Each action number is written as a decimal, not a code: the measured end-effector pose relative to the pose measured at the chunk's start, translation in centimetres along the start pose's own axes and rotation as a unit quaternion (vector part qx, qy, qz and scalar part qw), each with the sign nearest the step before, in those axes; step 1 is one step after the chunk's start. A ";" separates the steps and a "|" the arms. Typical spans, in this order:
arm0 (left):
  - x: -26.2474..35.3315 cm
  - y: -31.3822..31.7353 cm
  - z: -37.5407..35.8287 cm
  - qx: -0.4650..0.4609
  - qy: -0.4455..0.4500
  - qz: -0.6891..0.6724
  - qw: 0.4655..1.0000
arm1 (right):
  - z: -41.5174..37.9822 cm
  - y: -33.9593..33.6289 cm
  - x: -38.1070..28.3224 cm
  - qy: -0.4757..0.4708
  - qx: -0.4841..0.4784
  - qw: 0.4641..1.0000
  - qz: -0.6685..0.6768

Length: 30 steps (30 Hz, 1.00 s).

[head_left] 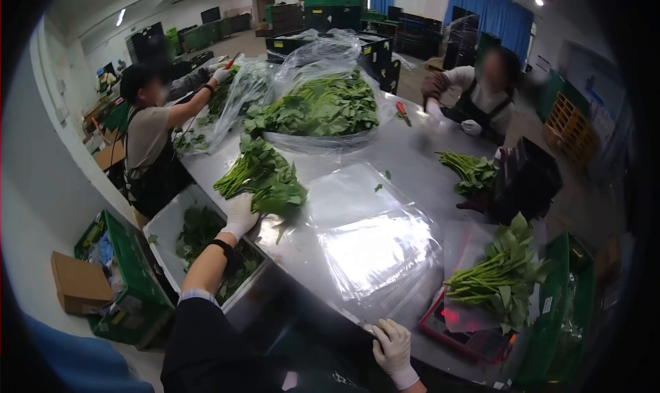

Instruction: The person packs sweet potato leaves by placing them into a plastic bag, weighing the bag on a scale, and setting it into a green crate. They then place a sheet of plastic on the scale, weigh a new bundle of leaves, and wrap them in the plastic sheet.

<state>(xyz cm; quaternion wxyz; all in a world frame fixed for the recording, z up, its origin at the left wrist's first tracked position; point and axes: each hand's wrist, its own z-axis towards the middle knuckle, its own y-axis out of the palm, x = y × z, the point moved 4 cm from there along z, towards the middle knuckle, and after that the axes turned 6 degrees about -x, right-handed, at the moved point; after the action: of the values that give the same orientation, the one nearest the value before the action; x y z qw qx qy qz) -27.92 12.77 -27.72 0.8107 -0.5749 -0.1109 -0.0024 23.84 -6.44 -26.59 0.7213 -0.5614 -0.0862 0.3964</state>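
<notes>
My left hand [240,217], in a pale glove, is closed round the lower side of a bunch of leafy greens [271,180] at the table's left edge. My right hand [393,348], gloved too, rests at the near edge of the metal table [313,273] with its fingers curled; whether it pinches anything is hard to see. Clear plastic bags [378,245] lie stacked between the two hands. To the right, another bunch of greens [498,276] lies on a plastic sheet over a red scale [467,331].
A large plastic-lined pile of greens [326,104] stands at the back. Co-workers stand at left [148,132] and at back right [481,94]. A red-handled tool [403,114] and a smaller bunch [471,171] lie on the table. A white bin [165,224] sits below left.
</notes>
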 end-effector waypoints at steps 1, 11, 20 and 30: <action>-0.2 0.1 -0.1 0.001 0.007 0.001 1.000 | -0.6 -0.1 0.0 0.005 0.005 1.000 -0.001; 7.7 -5.9 1.0 0.092 0.025 -0.146 0.985 | -4.1 -1.4 1.3 0.044 0.039 0.998 -0.002; 42.8 -8.0 -0.5 -0.230 0.187 -0.510 0.807 | -3.9 1.3 2.5 0.018 0.077 0.997 0.021; 56.9 -6.2 -8.7 -0.230 0.433 -0.317 0.812 | -4.4 2.1 3.1 0.076 0.127 0.989 0.020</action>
<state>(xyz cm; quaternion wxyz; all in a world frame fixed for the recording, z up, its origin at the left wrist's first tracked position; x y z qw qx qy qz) 28.30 9.52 -14.26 0.5729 -0.6172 0.0791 -0.5335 27.45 -7.49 -30.96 0.7832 -0.4954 0.0308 0.3745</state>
